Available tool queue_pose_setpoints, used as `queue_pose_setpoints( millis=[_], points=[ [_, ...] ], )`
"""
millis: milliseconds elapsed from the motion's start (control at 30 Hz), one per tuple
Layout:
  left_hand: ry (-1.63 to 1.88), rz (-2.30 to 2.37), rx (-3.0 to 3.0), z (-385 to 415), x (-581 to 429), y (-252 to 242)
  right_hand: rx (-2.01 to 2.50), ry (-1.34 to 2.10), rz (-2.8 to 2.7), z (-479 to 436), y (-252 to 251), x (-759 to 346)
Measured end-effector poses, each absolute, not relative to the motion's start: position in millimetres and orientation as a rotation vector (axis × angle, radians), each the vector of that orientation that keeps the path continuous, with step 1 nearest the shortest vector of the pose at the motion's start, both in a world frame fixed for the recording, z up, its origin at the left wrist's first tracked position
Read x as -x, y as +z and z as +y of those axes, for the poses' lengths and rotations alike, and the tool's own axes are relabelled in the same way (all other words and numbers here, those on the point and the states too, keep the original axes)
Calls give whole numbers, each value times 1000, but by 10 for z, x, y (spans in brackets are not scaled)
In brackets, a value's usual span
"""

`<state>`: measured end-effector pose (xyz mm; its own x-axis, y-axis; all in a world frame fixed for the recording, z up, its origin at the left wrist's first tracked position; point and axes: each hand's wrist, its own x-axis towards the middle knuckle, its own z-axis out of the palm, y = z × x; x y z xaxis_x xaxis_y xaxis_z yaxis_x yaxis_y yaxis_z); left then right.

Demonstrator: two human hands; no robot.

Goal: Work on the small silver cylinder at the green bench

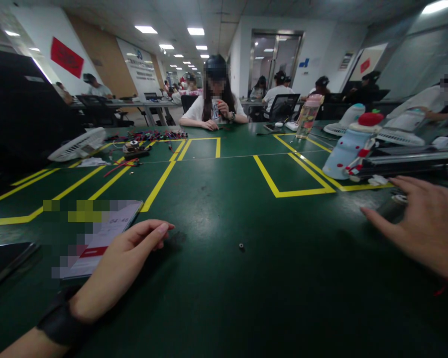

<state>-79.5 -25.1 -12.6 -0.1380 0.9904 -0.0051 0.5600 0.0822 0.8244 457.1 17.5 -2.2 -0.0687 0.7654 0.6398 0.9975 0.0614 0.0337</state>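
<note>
My left hand (pixel 134 246) rests above the green table at left, its fingers curled together and the thumb against them. I see nothing in it. It is beside a lit phone (pixel 97 243), partly covering its lower right side. At the right edge my right hand (pixel 425 223) is open, thumb and fingers spread around a dark cylinder (pixel 393 206). The thumb is apart from this cylinder, and the hand hides part of it. A tiny dark ring-shaped piece (pixel 241 246) lies on the table between my hands.
A dark phone (pixel 7 261) lies at far left. Wires (pixel 153 135) and a white fan (pixel 78 144) are at back left. A blue bottle (pixel 341 149) with a red top and a clear bottle (pixel 309 117) stand at right. A person (pixel 214 107) sits opposite.
</note>
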Motion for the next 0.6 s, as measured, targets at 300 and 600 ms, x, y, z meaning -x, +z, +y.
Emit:
queue_pose_setpoints(
  millis=[300,600],
  points=[
    [802,1790,-1622,-265,764,-83,1236,449,-2439,-37,25,-2469],
    [788,1815,-1663,-269,725,-61,1424,-87,-2050,184,359,-3455]
  ],
)
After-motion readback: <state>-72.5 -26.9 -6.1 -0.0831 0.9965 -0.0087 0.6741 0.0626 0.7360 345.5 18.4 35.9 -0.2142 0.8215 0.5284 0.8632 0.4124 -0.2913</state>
